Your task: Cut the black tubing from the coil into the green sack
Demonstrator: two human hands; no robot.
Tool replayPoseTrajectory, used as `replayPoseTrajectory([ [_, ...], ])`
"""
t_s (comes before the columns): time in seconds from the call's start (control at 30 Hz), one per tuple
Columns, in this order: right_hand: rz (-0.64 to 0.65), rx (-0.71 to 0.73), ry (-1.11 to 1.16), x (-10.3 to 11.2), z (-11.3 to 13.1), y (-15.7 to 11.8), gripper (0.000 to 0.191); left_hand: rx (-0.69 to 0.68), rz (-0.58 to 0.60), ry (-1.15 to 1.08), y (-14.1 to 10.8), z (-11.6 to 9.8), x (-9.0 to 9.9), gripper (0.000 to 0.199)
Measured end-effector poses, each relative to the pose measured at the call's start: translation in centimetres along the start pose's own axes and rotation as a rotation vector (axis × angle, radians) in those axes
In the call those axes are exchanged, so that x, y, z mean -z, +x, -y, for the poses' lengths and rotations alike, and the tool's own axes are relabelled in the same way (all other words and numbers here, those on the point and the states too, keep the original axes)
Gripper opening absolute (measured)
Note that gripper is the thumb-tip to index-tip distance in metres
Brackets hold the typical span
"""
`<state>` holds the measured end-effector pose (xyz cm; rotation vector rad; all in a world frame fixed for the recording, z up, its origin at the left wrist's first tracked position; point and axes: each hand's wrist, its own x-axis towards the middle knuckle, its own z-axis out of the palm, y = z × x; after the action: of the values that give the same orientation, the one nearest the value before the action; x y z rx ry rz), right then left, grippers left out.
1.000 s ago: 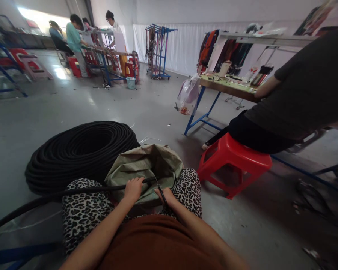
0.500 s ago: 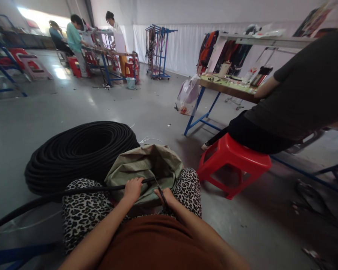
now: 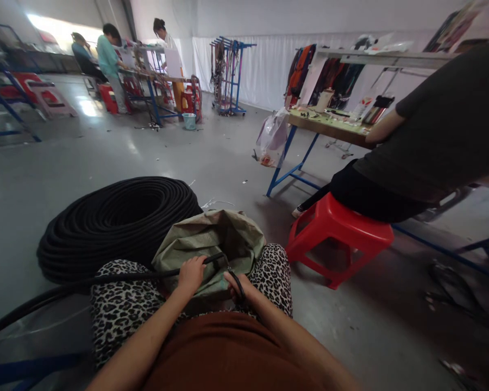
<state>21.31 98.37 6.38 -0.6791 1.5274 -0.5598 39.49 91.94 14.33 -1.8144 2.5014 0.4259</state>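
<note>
My left hand [image 3: 191, 274] is closed around a thick black cord [image 3: 126, 275], which runs in from the left across my leopard-print lap. The cord's short free end sticks out past my fingers, tilted slightly up, over an open green woven sack [image 3: 179, 233] between my knees. In my right hand [image 3: 240, 285] is a pair of scissors [image 3: 229, 267] with dark handles. The blades point up close by the cord's tip; whether they touch it I cannot tell. Left of the sack, a big coil of black cord [image 3: 69, 231] lies on the floor.
A person in a dark shirt [image 3: 444, 136] sits on a red stool [image 3: 338, 222] to the right, at a workbench [image 3: 334, 124] with blue legs. Several people work at a far table [image 3: 146, 73]. A blue rack [image 3: 232, 76] stands at the back.
The cord's free end has risen a little and points further up. The scissors have turned in my right hand, with their handle loops now showing wider.
</note>
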Motion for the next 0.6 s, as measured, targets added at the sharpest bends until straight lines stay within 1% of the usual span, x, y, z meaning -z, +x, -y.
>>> replayPoseTrajectory([
  [0.1,0.052,-0.018,0.067,0.09,0.18,-0.40,0.047,0.001,-0.036,-0.035,0.01,0.18,-0.17,0.037],
  [0.3,0.064,-0.013,0.081,0.20,0.52,-0.96,0.046,0.020,-0.079,-0.077,0.03,0.28,-0.29,0.037],
  [0.43,0.108,0.029,0.077,0.14,0.38,-0.99,0.044,0.025,-0.082,-0.096,0.06,0.16,-0.18,0.036],
  [0.6,0.122,0.016,0.075,0.09,0.03,-0.54,0.047,-0.023,-0.057,-0.142,-0.15,-0.20,-0.80,0.036],
])
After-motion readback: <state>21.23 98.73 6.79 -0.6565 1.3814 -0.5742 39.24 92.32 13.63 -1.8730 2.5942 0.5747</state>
